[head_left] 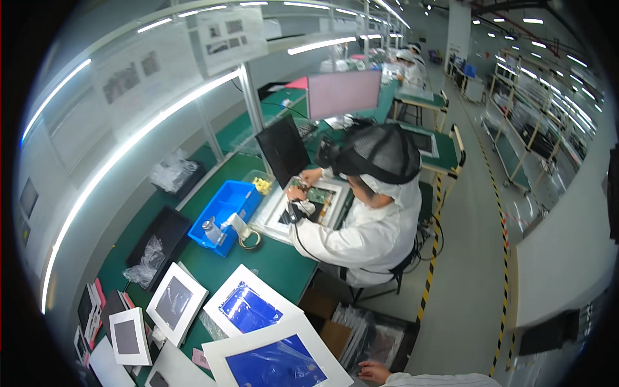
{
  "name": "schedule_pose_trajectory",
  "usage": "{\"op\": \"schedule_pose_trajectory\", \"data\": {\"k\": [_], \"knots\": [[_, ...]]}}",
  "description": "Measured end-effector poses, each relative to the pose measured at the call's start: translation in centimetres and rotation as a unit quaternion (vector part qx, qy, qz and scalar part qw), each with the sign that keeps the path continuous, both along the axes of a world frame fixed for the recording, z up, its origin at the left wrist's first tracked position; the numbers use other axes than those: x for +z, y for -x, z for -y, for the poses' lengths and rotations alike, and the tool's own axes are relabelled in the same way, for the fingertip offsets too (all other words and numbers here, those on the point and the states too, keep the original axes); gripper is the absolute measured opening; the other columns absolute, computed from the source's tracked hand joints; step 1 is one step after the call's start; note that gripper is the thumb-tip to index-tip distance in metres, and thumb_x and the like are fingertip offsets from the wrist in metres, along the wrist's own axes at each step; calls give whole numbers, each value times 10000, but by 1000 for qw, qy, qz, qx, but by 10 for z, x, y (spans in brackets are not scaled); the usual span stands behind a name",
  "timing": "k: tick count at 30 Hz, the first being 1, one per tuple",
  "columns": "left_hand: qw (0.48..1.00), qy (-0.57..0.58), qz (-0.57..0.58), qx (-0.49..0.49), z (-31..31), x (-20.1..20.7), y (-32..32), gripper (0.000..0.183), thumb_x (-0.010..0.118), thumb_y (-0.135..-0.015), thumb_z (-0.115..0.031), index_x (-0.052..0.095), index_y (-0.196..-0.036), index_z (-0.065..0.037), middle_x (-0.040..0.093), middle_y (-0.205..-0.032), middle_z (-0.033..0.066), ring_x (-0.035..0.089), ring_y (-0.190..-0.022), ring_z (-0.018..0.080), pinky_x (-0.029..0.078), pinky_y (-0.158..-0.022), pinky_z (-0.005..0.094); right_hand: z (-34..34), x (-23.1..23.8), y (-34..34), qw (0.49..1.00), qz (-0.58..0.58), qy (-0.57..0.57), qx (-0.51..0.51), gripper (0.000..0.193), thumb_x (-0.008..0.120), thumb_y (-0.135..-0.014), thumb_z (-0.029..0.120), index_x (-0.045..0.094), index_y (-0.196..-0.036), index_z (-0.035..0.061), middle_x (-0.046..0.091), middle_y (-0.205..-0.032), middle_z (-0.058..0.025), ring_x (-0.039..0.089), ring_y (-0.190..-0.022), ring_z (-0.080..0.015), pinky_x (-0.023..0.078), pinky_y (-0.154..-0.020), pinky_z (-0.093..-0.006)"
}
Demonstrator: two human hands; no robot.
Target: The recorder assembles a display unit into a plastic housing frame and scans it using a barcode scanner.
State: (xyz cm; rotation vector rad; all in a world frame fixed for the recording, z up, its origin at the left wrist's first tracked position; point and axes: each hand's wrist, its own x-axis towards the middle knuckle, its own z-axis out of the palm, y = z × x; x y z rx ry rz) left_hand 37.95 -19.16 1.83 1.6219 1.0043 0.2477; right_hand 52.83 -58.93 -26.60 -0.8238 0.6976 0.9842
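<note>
My right hand [374, 372] comes in at the lower edge in a white striped sleeve. Its fingers are slightly bent and apart, with nothing visible in them. Just left of it is the corner of a white-framed panel [213, 353] with a blue, film-covered screen [277, 362]. This panel overlaps a second white-framed panel with a blue screen [248, 306] behind it. I cannot see my left hand. Two smaller white frames with grey screens, one upright [130, 335] and one leaning [174, 303], are at the left.
A co-worker [361, 226] in white and a dark mesh cap sits ahead, hands on a circuit board [316, 195]. A blue bin [222, 213], tape roll [250, 240] and black tray [164, 242] lie on the green bench. Below its edge, a crate [412, 338] holds wrapped panels.
</note>
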Motion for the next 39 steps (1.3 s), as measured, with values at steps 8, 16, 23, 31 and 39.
{"op": "schedule_pose_trajectory", "data": {"k": [8, 16, 23, 31, 39], "knots": [[984, 71, 129, 101, 28, -22, 46, 290, 618, -819, 17, 528, -1093, -14, 572, -1001, 54, 557, -885, 164, 485, -747, 287, -1, 11, -58, 995, 44, 73, 45, 291, 653, -847, 101, 556, -1112, 32, 604, -892, -39, 620, -780, -178, 546, -791, -368], [983, 87, 159, 28, 38, -3, -3, 276, 624, -825, -8, 533, -1086, -14, 581, -977, 57, 566, -842, 163, 481, -710, 289, 41, -116, 22, 995, 50, 84, 12, 319, 675, -806, 141, 605, -1117, 127, 569, -1121, -105, 588, -965, -237, 498, -795, -343], [986, 85, 137, -46, 65, -17, -39, 376, 645, -821, -63, 516, -1162, 28, 567, -1043, 99, 545, -920, 181, 456, -773, 305, 186, -224, 208, 779, 317, 443, 311, 293, 592, -791, 129, 625, -1080, 92, 642, -981, -145, 628, -832, -323, 497, -812, -415], [981, 137, 92, -98, 156, -44, -31, 261, 654, -815, -88, 560, -1038, 12, 608, -944, 113, 575, -838, 200, 473, -707, 330, 308, -140, 250, 846, 59, 465, 255, 257, 587, -784, 156, 648, -1025, 91, 652, -965, -148, 629, -849, -327, 497, -804, -423], [963, 217, 157, -33, 341, -73, -33, 178, 640, -839, -54, 530, -979, -62, 543, -895, 35, 546, -840, 163, 472, -725, 302, 458, -198, 306, 850, 41, 445, 277, 232, 583, -776, 183, 671, -970, 91, 662, -948, -152, 631, -867, -332, 496, -796, -432]]}}
